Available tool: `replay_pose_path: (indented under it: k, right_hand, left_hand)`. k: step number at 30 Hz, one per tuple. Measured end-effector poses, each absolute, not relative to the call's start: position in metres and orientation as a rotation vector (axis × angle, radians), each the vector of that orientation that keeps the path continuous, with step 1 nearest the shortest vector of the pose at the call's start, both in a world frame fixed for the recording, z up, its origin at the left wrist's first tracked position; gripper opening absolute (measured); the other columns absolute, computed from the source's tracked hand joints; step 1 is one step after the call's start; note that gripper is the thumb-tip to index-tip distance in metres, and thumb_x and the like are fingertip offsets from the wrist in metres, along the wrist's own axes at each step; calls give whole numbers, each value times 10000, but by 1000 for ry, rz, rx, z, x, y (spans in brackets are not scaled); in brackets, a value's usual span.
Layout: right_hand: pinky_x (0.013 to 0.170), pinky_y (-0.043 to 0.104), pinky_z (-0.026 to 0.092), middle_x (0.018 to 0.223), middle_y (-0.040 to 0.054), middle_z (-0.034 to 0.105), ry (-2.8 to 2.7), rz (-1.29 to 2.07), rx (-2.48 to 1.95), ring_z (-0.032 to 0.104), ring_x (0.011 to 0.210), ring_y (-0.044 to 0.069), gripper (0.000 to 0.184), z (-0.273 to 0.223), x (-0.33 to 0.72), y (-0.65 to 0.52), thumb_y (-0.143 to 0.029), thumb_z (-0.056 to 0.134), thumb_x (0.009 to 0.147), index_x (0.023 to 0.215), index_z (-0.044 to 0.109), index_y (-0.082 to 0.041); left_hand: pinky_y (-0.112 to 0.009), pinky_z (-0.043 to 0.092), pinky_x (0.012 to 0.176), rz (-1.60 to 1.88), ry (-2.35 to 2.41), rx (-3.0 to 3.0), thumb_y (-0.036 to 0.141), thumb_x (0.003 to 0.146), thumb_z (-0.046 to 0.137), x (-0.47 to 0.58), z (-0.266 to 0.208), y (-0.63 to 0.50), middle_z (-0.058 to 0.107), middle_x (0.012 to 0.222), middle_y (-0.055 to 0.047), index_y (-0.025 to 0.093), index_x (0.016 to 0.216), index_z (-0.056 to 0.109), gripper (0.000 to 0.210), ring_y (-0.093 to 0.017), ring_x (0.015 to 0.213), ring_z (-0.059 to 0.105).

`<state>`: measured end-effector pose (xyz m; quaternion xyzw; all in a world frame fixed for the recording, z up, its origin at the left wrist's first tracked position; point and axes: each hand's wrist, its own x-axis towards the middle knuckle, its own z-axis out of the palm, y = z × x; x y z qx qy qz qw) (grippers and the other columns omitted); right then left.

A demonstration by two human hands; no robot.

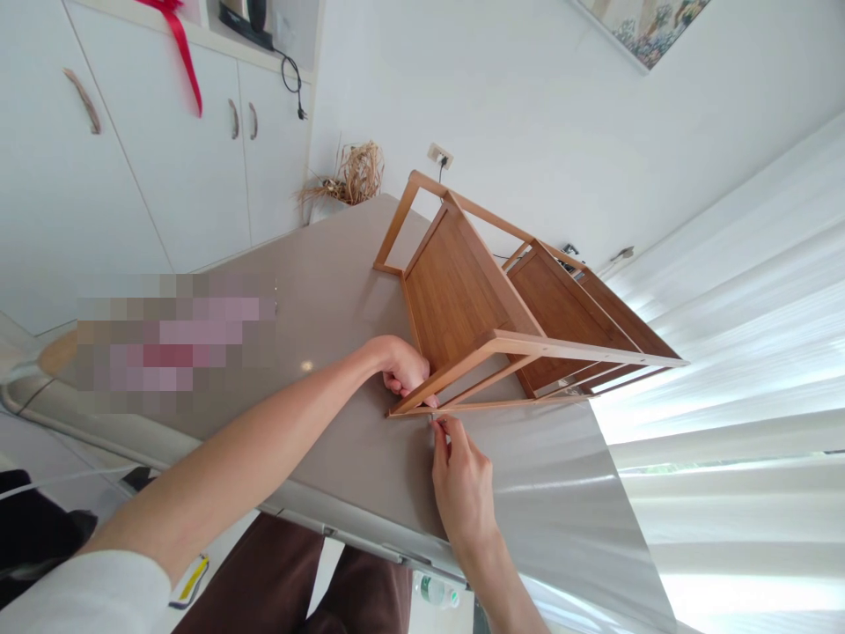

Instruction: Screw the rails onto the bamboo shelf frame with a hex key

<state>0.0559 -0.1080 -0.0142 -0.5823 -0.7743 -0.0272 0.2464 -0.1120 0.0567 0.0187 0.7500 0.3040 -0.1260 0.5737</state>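
A brown wooden shelf unit (455,273) with slim frame bars and several panels lies tipped over on the grey table (370,449). My left hand (404,368) reaches inside its near end, fingers curled against the lower frame bar. That bar partly hides the fingertips. Just outside the same bar is my right hand (462,467), thumb and fingers pinched together. A thin dark piece (432,417) shows at those fingertips, touching or very close to the bar; it is too small to name.
A blurred pinkish patch (191,339) covers something on the table's left. Dried plants (360,172) stand beyond the far edge. White cabinets (158,158) line the left, a white curtain (739,396) the right. A plastic bottle (436,592) lies below the table.
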Motion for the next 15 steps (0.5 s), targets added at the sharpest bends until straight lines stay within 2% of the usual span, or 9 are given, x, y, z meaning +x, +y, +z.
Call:
replay_pose_path:
  k: [8,11,15]
  right_hand:
    - [547,259,414,763,40,715,-2047,42,-1591,635,572,161,340,-15,59,-106,-381,365,1076,919,622,-223]
    - [525,254,432,807,36,738,-1845,278,-1655,608,510,142,307,-12,60,-101,-451,460,1032,921,636,-225]
    - [377,242,381,867,53,754,-1526,719,-1684,532,398,111,361,-7,62,-95,-559,556,950,899,625,-209]
  left_hand:
    - [-233,229,383,-296,737,1742,622,604,812,-112,18,58,373,423,25,192,453,461,576,-84,385,306]
    - [-232,225,385,-296,762,1744,609,626,803,-113,21,55,386,435,23,190,456,451,574,-81,385,312]
    - [-231,224,393,-290,773,1758,618,656,780,-113,25,52,400,439,23,185,482,476,556,-79,386,317]
